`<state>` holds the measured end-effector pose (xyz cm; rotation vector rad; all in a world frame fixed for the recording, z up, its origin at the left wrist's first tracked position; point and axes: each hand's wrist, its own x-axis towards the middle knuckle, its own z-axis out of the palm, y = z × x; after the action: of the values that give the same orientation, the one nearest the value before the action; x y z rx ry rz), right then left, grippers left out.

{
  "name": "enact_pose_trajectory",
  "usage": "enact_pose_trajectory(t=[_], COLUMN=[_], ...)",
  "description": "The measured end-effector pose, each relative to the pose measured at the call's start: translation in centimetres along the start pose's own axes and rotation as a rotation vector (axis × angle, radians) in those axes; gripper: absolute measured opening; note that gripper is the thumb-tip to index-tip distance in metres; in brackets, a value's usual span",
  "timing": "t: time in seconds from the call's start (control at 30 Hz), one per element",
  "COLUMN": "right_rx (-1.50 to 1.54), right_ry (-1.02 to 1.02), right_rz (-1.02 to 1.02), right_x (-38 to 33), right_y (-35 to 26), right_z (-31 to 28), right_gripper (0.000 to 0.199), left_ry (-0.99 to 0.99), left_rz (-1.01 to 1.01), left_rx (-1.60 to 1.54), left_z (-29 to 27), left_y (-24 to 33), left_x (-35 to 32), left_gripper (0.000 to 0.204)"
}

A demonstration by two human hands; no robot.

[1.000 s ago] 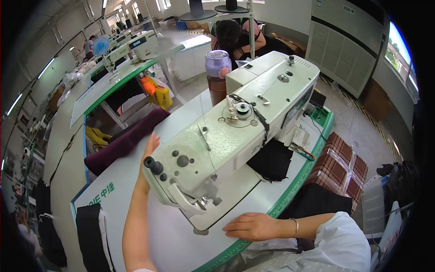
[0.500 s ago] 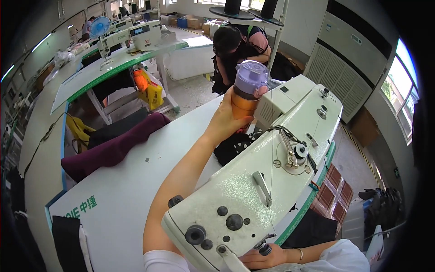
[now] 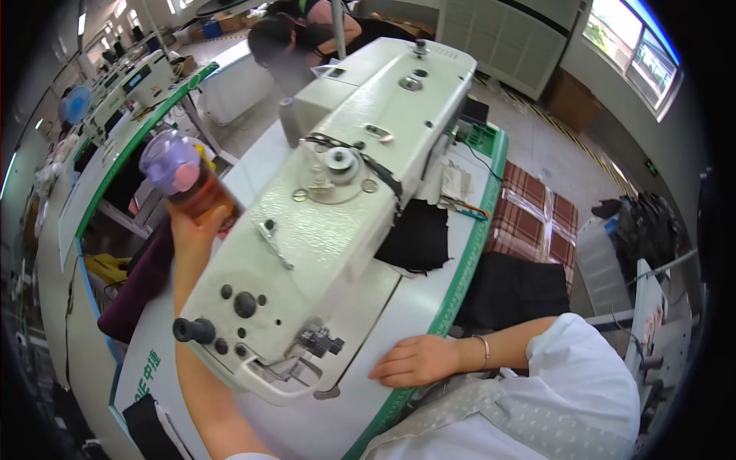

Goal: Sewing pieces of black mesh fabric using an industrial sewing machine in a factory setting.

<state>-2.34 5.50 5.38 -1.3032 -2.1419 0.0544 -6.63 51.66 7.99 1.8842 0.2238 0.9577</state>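
Note:
My left hand [image 3: 198, 228] is wrapped round a drinking bottle [image 3: 172, 164] with a purple lid and an orange-brown body. It holds the bottle tilted, over the far left side of a white sewing machine [image 3: 322, 215], and motion blurs it a little. Fingers stretched out, my right hand [image 3: 415, 362] lies flat on the white table [image 3: 376, 310] near its green edge, with nothing in it. Just beyond that hand, a piece of black fabric [image 3: 418, 236] lies beside the machine's arm. Orange-handled tweezers or snips [image 3: 464, 207] rest behind the fabric.
Dark purple cloth [image 3: 138, 295] lies left of my forearm, and a black piece [image 3: 156, 431] at the lower left. Folded black cloth [image 3: 515, 293] and a plaid bundle [image 3: 535, 222] sit off the right edge. Another person [image 3: 295, 38] bends over work beyond the machine.
The bottle has come back toward me and to the left of the machine in my left hand. My view has turned right, and my right hand, partly hidden before, now shows fully.

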Motion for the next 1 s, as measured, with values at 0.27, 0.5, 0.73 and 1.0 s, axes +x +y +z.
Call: enact_pose_trajectory(t=[0.27,0.5,0.73,1.0], right_rx=[0.012,-0.100,-0.123,-0.108], right_ry=[0.141,0.177,0.216,0.277], right_rz=[-0.022,0.050,-0.009,-0.017], right_x=[-0.2,-1.2,-0.3,-0.6], right_y=[0.9,0.1,0.1,0.5], right_z=[1.4,2.1,2.6,3.0], right_gripper=[0.015,0.009,0.007,0.008], left_ry=[0.023,0.184,0.232,0.257], left_rz=[-0.058,-0.162,-0.122,-0.223], left_rx=[-0.034,0.208,0.378,0.321], left_z=[-5.6,-5.0,-8.9,-6.1], left_y=[1.3,6.2,6.1,8.6], left_x=[-2.1,-0.1,0.0,-1.0], left_gripper=[0.057,0.075,0.080,0.076])
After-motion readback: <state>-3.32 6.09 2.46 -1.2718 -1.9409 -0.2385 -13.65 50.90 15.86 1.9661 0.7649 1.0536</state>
